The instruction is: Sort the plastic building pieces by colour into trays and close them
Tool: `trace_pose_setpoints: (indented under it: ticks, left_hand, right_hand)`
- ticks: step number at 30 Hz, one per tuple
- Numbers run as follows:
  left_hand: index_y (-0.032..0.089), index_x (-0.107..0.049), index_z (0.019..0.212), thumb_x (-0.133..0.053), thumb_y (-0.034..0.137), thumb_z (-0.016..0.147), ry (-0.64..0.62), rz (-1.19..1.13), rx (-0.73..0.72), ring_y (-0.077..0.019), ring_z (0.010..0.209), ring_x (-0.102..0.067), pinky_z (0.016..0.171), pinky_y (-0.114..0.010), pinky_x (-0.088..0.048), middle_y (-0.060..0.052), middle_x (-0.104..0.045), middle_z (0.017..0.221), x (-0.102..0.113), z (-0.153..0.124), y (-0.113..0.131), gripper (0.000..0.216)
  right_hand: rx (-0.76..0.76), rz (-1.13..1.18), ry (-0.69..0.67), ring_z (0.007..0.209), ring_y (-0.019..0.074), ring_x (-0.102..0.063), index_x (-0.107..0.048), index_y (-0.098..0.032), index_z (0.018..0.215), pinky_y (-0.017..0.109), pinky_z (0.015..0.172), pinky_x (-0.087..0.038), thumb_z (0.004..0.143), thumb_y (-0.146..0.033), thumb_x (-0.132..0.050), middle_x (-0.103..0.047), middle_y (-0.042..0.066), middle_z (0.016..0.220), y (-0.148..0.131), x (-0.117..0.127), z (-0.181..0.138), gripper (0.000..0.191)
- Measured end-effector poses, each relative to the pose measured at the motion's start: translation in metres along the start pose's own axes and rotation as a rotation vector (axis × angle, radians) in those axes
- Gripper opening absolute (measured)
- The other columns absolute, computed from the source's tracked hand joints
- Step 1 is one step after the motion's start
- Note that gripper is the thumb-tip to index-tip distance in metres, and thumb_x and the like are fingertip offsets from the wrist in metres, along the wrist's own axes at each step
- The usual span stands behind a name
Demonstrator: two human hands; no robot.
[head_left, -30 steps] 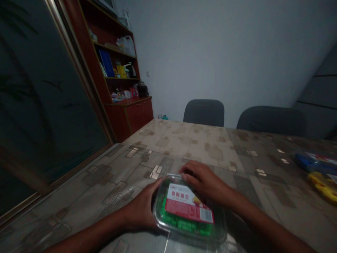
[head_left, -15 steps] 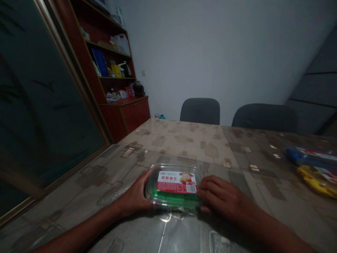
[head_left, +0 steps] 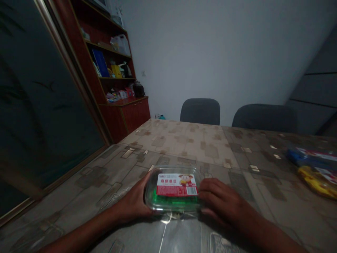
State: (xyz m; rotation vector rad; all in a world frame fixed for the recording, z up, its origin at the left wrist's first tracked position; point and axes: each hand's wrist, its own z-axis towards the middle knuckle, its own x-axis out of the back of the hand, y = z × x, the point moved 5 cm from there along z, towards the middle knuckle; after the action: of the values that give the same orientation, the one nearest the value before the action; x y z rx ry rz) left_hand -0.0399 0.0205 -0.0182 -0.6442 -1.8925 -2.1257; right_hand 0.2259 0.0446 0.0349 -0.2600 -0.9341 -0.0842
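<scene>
A clear plastic box [head_left: 173, 191] of green pieces with a red-and-white label lies flat on the patterned table [head_left: 200, 147], near its front edge. The left hand [head_left: 135, 202] grips its left side; the right hand [head_left: 221, 202] presses its right side. Blue and yellow packs [head_left: 316, 168] lie well apart at the right.

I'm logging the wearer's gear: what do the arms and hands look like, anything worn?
Both forearms are bare, with no sleeves in view. The left hand and right hand wear no gloves; no watch or ring shows in the dim light.
</scene>
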Motion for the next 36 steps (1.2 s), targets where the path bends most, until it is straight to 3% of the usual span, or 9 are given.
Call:
trace_pose_setpoints:
  ticks: [5, 10, 15, 18, 20, 23, 26, 32, 36]
  left_hand:
    - [0.023, -0.036, 0.147, -0.090, 0.050, 0.058, -0.042, 0.034, -0.029, -0.0397, 0.134, -0.044, 0.113, -0.053, -0.036, -0.015, -0.050, 0.142, 0.005, -0.026, 0.013, 0.109]
    - [0.023, -0.055, 0.124, -0.070, 0.053, 0.084, -0.099, 0.079, -0.324, -0.0307, 0.114, -0.057, 0.095, -0.043, -0.051, -0.012, -0.057, 0.127, -0.008, -0.044, 0.041, 0.052]
    - [0.019, -0.058, 0.108, -0.053, 0.021, 0.099, -0.153, 0.240, -0.678, -0.0199, 0.086, -0.063, 0.079, -0.031, -0.053, -0.008, -0.067, 0.094, -0.019, -0.048, 0.054, 0.011]
    - [0.017, -0.059, 0.103, -0.056, 0.015, 0.096, 0.032, 0.424, -0.799, -0.0177, 0.072, -0.060, 0.067, -0.028, -0.051, -0.005, -0.064, 0.081, -0.002, -0.039, 0.052, 0.008]
    - [0.016, -0.061, 0.109, -0.063, 0.024, 0.094, 0.128, 0.582, -0.822, -0.0204, 0.080, -0.062, 0.070, -0.031, -0.053, -0.008, -0.065, 0.090, 0.009, -0.029, 0.049, 0.017]
    - [0.016, -0.061, 0.112, -0.064, 0.028, 0.094, 0.106, 0.696, -0.906, -0.0262, 0.102, -0.064, 0.089, -0.040, -0.054, -0.014, -0.068, 0.107, 0.015, -0.015, 0.050, 0.022]
    - [0.014, -0.062, 0.110, -0.059, 0.022, 0.096, 0.022, 0.700, -1.034, -0.0246, 0.097, -0.067, 0.088, -0.038, -0.055, -0.013, -0.072, 0.098, 0.012, -0.009, 0.060, 0.016]
    - [0.013, -0.062, 0.108, -0.055, 0.024, 0.099, 0.036, 0.701, -1.129, -0.0208, 0.076, -0.068, 0.072, -0.035, -0.057, -0.009, -0.073, 0.080, 0.003, -0.010, 0.073, 0.016]
    - [0.012, -0.062, 0.102, -0.051, 0.025, 0.101, 0.109, 0.713, -1.136, -0.0198, 0.071, -0.065, 0.068, -0.034, -0.054, -0.007, -0.070, 0.074, -0.002, -0.011, 0.068, 0.018]
  right_hand:
    - [-0.364, 0.121, 0.078, 0.110, 0.0258, -0.064, -0.054, -0.019, 0.131, 0.041, 0.086, -0.059, 0.091, -0.025, -0.057, -0.061, 0.017, 0.128, 0.025, 0.001, -0.018, 0.040]
    - [-0.630, 0.278, 0.208, 0.088, 0.0222, -0.070, -0.060, -0.017, 0.123, 0.040, 0.079, -0.059, 0.091, -0.020, -0.050, -0.071, 0.014, 0.109, 0.049, -0.020, -0.007, 0.034]
    - [-0.724, 0.573, 0.195, 0.085, 0.0190, -0.073, -0.057, -0.014, 0.128, 0.035, 0.078, -0.059, 0.089, -0.018, -0.050, -0.072, 0.014, 0.114, 0.060, -0.044, 0.033, 0.040]
    - [-0.635, 0.445, 0.222, 0.096, 0.0213, -0.071, -0.062, -0.015, 0.117, 0.038, 0.084, -0.057, 0.092, -0.021, -0.048, -0.072, 0.014, 0.111, 0.048, -0.030, 0.043, 0.030]
    - [-0.482, 0.262, 0.245, 0.093, 0.0215, -0.068, -0.065, -0.016, 0.104, 0.037, 0.081, -0.056, 0.095, -0.023, -0.045, -0.071, 0.011, 0.100, 0.026, -0.013, 0.039, 0.023]
    - [-0.217, 0.016, 0.174, 0.082, 0.0206, -0.065, -0.064, -0.017, 0.099, 0.033, 0.070, -0.054, 0.095, -0.026, -0.048, -0.069, 0.008, 0.091, -0.018, -0.003, 0.024, 0.019]
    - [-0.069, -0.296, 0.165, 0.069, 0.0186, -0.064, -0.065, -0.021, 0.095, 0.030, 0.060, -0.050, 0.094, -0.019, -0.050, -0.071, 0.004, 0.082, -0.050, -0.011, 0.009, 0.015]
    - [-0.013, -0.358, 0.217, 0.071, 0.0201, -0.071, -0.067, -0.018, 0.091, 0.032, 0.063, -0.059, 0.100, -0.031, -0.044, -0.074, 0.007, 0.079, -0.054, -0.011, 0.002, 0.027]
    - [0.011, -0.344, 0.239, 0.075, 0.0209, -0.073, -0.069, -0.017, 0.091, 0.034, 0.070, -0.064, 0.094, -0.020, -0.051, -0.076, 0.009, 0.079, -0.053, -0.001, 0.000, 0.019]
